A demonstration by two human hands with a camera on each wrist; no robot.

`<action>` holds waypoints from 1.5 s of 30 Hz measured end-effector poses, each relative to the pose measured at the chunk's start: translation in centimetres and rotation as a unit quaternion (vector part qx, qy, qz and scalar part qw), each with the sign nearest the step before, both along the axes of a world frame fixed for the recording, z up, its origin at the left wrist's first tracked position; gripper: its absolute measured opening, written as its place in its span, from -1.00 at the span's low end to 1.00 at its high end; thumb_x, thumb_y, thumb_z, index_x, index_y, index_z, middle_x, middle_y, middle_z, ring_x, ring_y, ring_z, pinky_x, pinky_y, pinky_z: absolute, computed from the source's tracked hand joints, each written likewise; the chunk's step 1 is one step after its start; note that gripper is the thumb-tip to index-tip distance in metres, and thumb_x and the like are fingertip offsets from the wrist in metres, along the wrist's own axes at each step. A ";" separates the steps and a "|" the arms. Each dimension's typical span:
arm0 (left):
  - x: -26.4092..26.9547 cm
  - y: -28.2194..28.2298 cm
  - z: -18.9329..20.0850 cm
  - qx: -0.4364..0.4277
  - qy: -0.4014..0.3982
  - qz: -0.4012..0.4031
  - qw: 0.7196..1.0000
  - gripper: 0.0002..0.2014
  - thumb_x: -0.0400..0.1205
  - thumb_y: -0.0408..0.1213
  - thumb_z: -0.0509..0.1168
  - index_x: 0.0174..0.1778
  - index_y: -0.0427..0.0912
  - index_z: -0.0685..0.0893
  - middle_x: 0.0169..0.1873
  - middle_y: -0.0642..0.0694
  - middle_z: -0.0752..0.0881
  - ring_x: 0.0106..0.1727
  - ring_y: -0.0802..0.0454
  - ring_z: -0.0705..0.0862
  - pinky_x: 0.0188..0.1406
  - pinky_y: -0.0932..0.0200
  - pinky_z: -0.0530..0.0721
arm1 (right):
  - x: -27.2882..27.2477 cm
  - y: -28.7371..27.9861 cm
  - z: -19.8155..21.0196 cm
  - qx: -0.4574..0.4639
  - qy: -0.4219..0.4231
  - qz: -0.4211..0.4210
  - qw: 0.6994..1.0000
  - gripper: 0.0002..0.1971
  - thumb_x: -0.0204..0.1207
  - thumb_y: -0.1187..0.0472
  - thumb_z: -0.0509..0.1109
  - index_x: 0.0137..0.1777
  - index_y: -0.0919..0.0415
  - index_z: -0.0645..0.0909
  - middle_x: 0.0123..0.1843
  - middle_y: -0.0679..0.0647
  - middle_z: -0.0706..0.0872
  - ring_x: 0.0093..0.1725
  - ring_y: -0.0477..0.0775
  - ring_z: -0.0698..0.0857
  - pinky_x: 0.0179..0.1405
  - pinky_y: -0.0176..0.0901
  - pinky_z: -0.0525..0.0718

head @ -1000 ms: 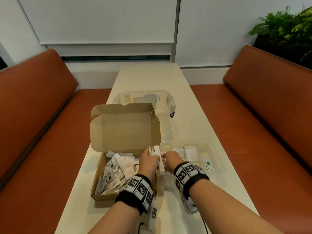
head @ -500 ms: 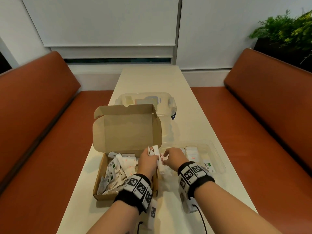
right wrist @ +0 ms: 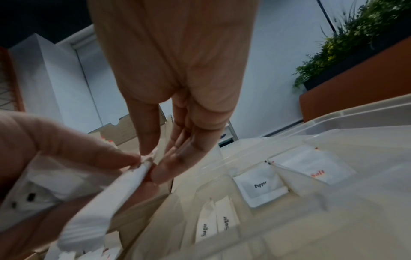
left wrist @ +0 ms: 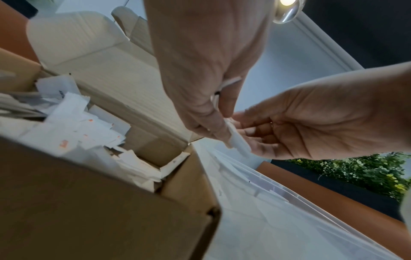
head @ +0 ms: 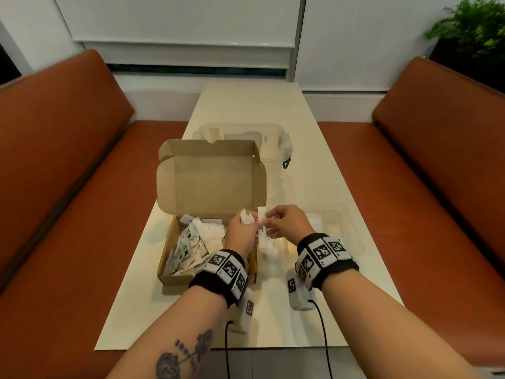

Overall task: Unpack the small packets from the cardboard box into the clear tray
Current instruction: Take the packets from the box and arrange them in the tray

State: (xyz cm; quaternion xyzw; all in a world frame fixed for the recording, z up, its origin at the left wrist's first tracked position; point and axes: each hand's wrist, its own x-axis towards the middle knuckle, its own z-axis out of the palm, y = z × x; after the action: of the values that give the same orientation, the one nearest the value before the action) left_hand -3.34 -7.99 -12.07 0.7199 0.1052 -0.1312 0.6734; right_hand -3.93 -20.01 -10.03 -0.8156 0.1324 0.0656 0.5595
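Both hands raised, right hand (head: 284,222) pinching stick packet (head: 263,236), Pepper packet (right wrist: 262,187) wrist-view only.

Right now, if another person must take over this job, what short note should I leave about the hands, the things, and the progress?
Left hand: grips a bunch of small packets over the cardboard box's right end.
Right hand: pinches one long stick packet out of that bunch.
Cardboard box: open on the table, still holding many packets.
Clear tray: to the right of the box; Sugar sticks, a Pepper packet and a Salt packet already lie in separate compartments.
Left: place the held packets, then empty the box.
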 end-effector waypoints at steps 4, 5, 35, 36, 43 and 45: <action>-0.4 0.0 0.1 -0.006 -0.001 0.003 1.000 -0.93 0.58 -0.39 0.35 -0.09 -0.14 0.64 -0.04 -0.31 0.75 0.12 -0.35 0.71 0.19 -0.31 0.66 | -0.2 -0.2 0.0 -0.010 -0.007 0.009 1.000 -0.90 0.46 0.35 0.49 -0.11 0.36 0.63 -0.32 0.16 0.69 -0.36 0.04 0.69 -0.24 -0.13 0.75; -0.5 0.0 0.2 -0.008 -0.001 0.004 1.000 -0.93 0.58 -0.40 0.35 -0.10 -0.14 0.65 -0.02 -0.32 0.75 0.11 -0.34 0.71 0.19 -0.30 0.66 | -0.2 -0.3 0.0 -0.010 -0.007 0.010 1.000 -0.90 0.46 0.35 0.49 -0.13 0.35 0.62 -0.32 0.16 0.69 -0.35 0.04 0.69 -0.24 -0.12 0.75; 1.5 1.3 -0.6 -0.184 0.090 0.093 0.974 -0.86 0.67 -0.40 0.26 0.12 -0.31 0.54 -0.23 -0.27 0.67 -0.24 -0.08 0.72 -0.30 0.13 0.77 | 2.7 -0.2 -2.1 -0.407 0.099 0.180 0.890 -0.60 0.39 0.34 0.54 0.24 0.29 0.65 0.21 0.17 0.71 0.22 0.13 0.67 0.22 -0.15 0.64; 1.5 1.3 -0.6 -0.185 0.089 0.093 0.974 -0.87 0.67 -0.41 0.25 0.12 -0.31 0.54 -0.22 -0.28 0.67 -0.23 -0.09 0.71 -0.30 0.12 0.76 | 2.7 -0.2 -2.2 -0.416 0.102 0.188 0.884 -0.55 0.38 0.34 0.55 0.28 0.28 0.62 0.23 0.18 0.70 0.24 0.14 0.66 0.23 -0.13 0.63; 1.3 1.3 -1.0 -0.183 0.091 0.091 0.975 -0.90 0.69 -0.42 0.21 0.10 -0.34 0.54 -0.21 -0.29 0.65 -0.21 -0.12 0.70 -0.19 0.04 0.69 | 2.3 -0.5 -2.2 -0.417 0.079 0.195 0.884 -0.29 0.42 0.24 0.54 0.55 0.09 0.35 0.46 0.12 0.54 0.40 0.13 0.55 0.32 -0.08 0.53; 1.1 1.2 -1.2 -0.182 0.091 0.089 0.975 -0.88 0.70 -0.42 0.19 0.10 -0.35 0.55 -0.21 -0.29 0.65 -0.21 -0.11 0.69 -0.28 0.10 0.69 | 2.1 -0.5 -2.4 -0.417 0.081 0.202 0.883 -0.26 0.42 0.24 0.53 0.58 0.07 0.31 0.47 0.12 0.53 0.42 0.14 0.54 0.34 -0.07 0.53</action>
State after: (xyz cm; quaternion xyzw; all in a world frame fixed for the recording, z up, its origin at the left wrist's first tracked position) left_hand -2.24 -6.77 -13.24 0.5579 0.2042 -0.1530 0.7897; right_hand -1.87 -20.50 -12.47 -0.9746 0.0249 0.1811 0.1298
